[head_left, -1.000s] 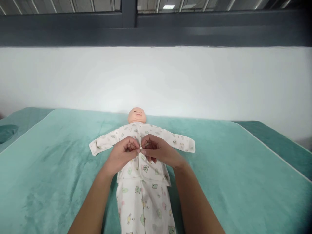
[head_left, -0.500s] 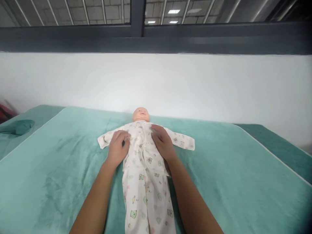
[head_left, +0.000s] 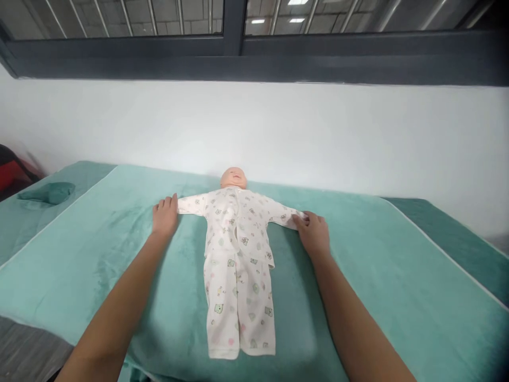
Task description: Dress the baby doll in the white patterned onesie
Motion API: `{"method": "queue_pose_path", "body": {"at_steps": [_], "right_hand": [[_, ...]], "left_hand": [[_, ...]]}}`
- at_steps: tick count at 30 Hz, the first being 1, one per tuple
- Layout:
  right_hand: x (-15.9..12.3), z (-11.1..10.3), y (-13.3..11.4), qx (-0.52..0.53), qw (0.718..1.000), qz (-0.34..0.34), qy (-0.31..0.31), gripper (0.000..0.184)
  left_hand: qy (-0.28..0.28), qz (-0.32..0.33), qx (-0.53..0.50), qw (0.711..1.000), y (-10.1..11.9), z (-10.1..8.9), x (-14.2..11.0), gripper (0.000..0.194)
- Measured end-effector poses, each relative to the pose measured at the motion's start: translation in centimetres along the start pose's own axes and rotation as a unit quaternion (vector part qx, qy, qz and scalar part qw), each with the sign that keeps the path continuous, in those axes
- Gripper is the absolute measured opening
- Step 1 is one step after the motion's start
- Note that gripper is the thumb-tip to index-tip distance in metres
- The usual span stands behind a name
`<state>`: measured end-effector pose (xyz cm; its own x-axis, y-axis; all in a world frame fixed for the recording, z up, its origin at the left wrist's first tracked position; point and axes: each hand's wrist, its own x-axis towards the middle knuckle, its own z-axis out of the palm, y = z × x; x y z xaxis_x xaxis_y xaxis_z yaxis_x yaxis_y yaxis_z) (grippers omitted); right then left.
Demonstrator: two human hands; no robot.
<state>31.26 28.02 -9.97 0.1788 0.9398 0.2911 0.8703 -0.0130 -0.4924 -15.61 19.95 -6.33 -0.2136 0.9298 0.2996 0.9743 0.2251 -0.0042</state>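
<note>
A baby doll [head_left: 234,178] lies on its back in a white patterned long-sleeved top [head_left: 234,220] and matching trousers [head_left: 239,302], its arms stretched out sideways. My left hand [head_left: 165,215] is closed at the cuff of the sleeve on the left. Over on the right, my right hand [head_left: 313,232] pinches the end of the other sleeve [head_left: 283,214]. Both sleeves are drawn out straight, and the doll's own hands do not show. The top hangs over the waist of the trousers, whose legs lie flat side by side.
A green plush cover [head_left: 382,276] lies under the doll. A white wall [head_left: 318,138] with a dark window frame [head_left: 234,58] rises behind it. At far left are a folded green cloth piece [head_left: 46,193] and a red and black object [head_left: 14,172].
Both hands have moved outward from the doll's chest to the ends of the sleeves and closed on them. My view has shifted, so the trouser hems and floor now show.
</note>
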Motion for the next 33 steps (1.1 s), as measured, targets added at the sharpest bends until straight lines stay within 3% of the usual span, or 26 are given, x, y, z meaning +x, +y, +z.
{"method": "queue_pose_path", "body": {"at_steps": [3, 7, 11, 13, 15, 17, 19, 22, 26, 29, 31, 33], "right_hand": [[0.2, -0.3, 0.4, 0.028, 0.999, 0.034, -0.017, 0.048], [-0.1, -0.6, -0.7, 0.020, 1.000, 0.020, 0.014, 0.042], [-3.2, -0.8, -3.8, 0.085, 0.991, -0.087, 0.060, 0.046], [-6.6, -0.8, -6.0, 0.166, 0.973, -0.160, 0.018, 0.052], [-10.6, -1.0, -8.0, 0.238, 0.949, -0.191, -0.080, 0.061], [-14.7, -1.5, -9.1, 0.270, 0.928, -0.192, -0.170, 0.069], [-18.2, -2.3, -9.3, 0.269, 0.924, -0.178, -0.205, 0.074], [-22.4, -3.8, -8.2, 0.261, 0.927, -0.188, -0.195, 0.072], [-26.9, -5.4, -6.7, 0.303, 0.919, -0.179, -0.175, 0.068], [-29.2, -5.9, -6.6, 0.331, 0.923, -0.138, -0.140, 0.049], [-30.0, -6.0, -6.9, 0.317, 0.930, -0.133, -0.130, 0.025], [-30.2, -6.0, -7.3, 0.306, 0.931, -0.151, -0.131, 0.016]], "left_hand": [[0.003, -0.055, -0.026, 0.998, 0.1, 0.2, 0.5, 0.061], [0.002, -0.123, -0.064, 0.990, 0.0, 0.0, 0.3, 0.057], [0.044, -0.153, -0.100, 0.982, 0.4, -0.7, -2.0, 0.063], [0.091, -0.140, -0.162, 0.972, 1.4, -1.2, -4.2, 0.061], [0.112, -0.102, -0.271, 0.951, 3.0, -1.7, -7.0, 0.053], [0.084, -0.053, -0.393, 0.914, 5.1, -2.4, -10.5, 0.049], [0.037, -0.019, -0.442, 0.896, 7.3, -3.1, -14.3, 0.048], [-0.005, 0.001, -0.521, 0.854, 9.6, -4.1, -20.3, 0.049], [-0.027, 0.017, -0.549, 0.835, 11.1, -4.4, -26.8, 0.057], [-0.033, 0.037, -0.523, 0.851, 12.0, -3.8, -29.1, 0.070], [-0.017, 0.041, -0.490, 0.871, 12.6, -3.5, -29.6, 0.067], [0.015, 0.044, -0.464, 0.885, 13.1, -3.3, -29.5, 0.060]]}}
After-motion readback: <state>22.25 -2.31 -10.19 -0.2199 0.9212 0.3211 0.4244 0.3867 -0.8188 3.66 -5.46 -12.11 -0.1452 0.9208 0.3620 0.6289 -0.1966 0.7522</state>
